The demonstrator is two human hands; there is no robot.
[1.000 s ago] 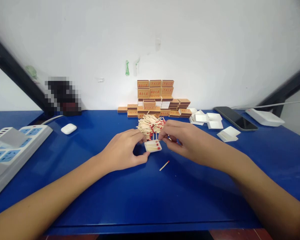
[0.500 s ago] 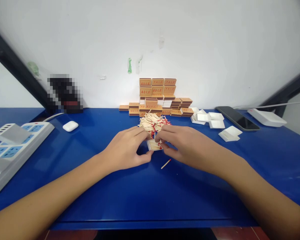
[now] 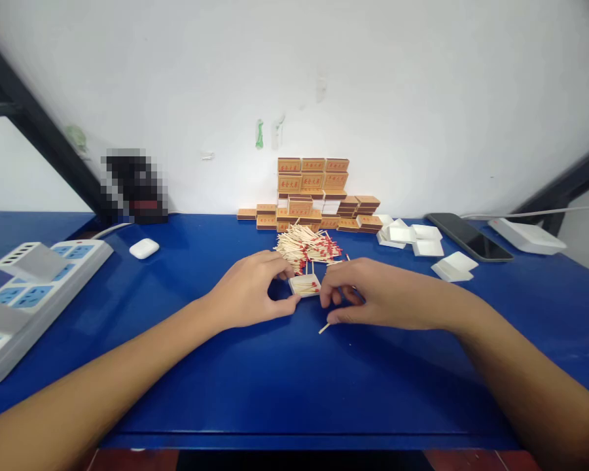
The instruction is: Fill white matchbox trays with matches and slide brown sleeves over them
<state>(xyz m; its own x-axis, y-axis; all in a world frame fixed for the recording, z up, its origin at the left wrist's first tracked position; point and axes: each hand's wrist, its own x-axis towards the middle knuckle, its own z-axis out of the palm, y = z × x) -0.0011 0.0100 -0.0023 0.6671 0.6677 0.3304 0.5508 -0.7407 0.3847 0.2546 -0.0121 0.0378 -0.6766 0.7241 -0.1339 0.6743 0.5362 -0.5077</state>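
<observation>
My left hand [image 3: 255, 291] has its thumb and fingers around the left side of a small white matchbox tray [image 3: 298, 292], which sits on the blue table. A few red-tipped matches [image 3: 305, 286] lie in the tray. Right of it, my right hand [image 3: 358, 291] is bent over the table, fingers curled and thumb slightly apart from them. A loose match [image 3: 324, 328] is at its thumb tip; its red head is hidden by the hand. Just behind the tray spreads a heap of matches [image 3: 307, 247], with some strays on its near side.
Stacked matchboxes [image 3: 311, 190] stand against the wall. White empty trays [image 3: 415, 237], a phone [image 3: 466, 237] and a white box [image 3: 527, 235] lie to the right. On the left are an earbud case [image 3: 144, 248] and a power strip [image 3: 86, 256].
My right hand has left the tray and moved right and toward me, down to the loose match. My left hand stays at the tray. The view has shifted slightly.
</observation>
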